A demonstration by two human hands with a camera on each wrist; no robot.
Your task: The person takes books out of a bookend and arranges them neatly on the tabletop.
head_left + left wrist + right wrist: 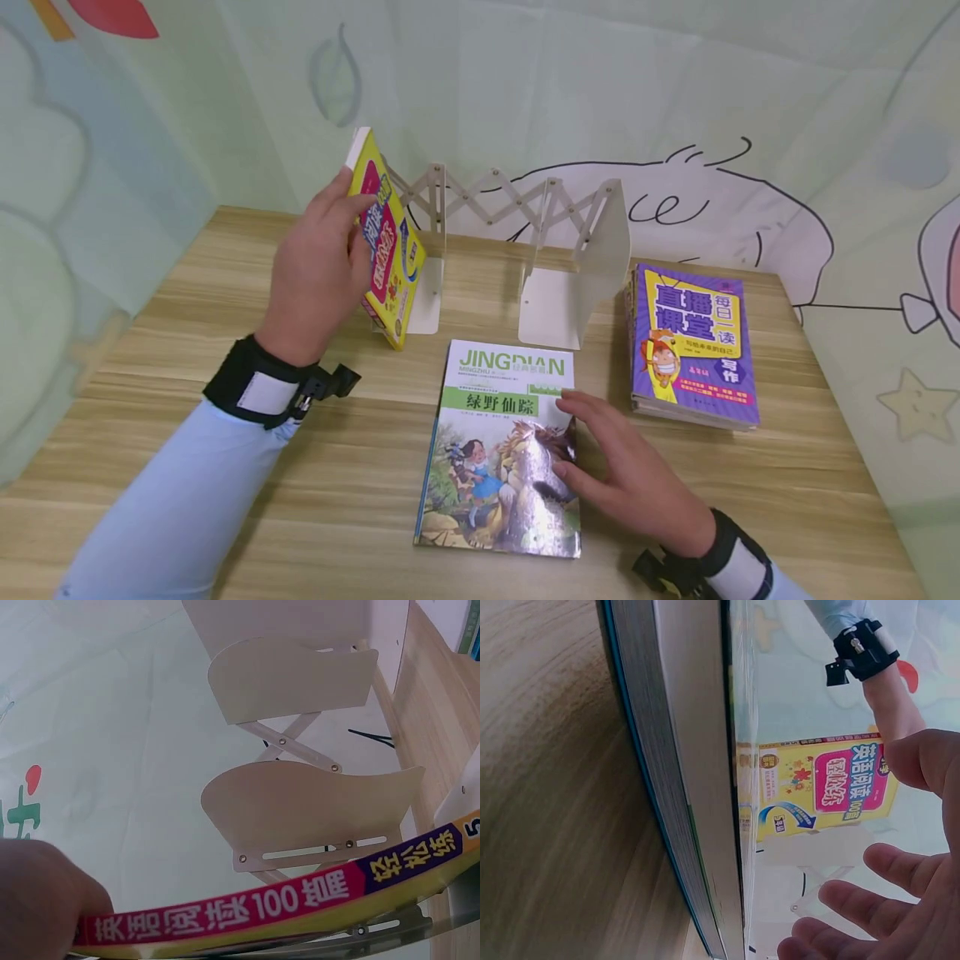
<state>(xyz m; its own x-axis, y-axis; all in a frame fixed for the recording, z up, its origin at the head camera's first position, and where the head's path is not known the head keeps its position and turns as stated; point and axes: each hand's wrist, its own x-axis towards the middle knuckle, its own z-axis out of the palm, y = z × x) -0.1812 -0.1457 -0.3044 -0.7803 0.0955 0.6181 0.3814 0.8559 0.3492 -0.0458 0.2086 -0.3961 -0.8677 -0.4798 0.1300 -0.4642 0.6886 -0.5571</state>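
My left hand [315, 258] grips a yellow workbook [392, 258] by its upper spine side, thumb on the cover. The workbook stands nearly upright at the left end of a beige expanding bookend rack [606, 258]; its pink spine [225, 915] crosses the left wrist view. Over the right edge of a picture-covered storybook [495, 467] hovers my right hand [637, 479], fingers spread and slightly bent. Whether its fingertips touch the cover is hard to tell. The right wrist view shows the thick page edges [697, 750] beneath that cover, and the open right hand [915, 900].
A stack of books with a purple cover [697, 350] on top lies at the right of the wooden table [352, 500]. Behind the rack hangs a pale printed cloth [465, 83]. The rack's lattice bars join its upright plates.
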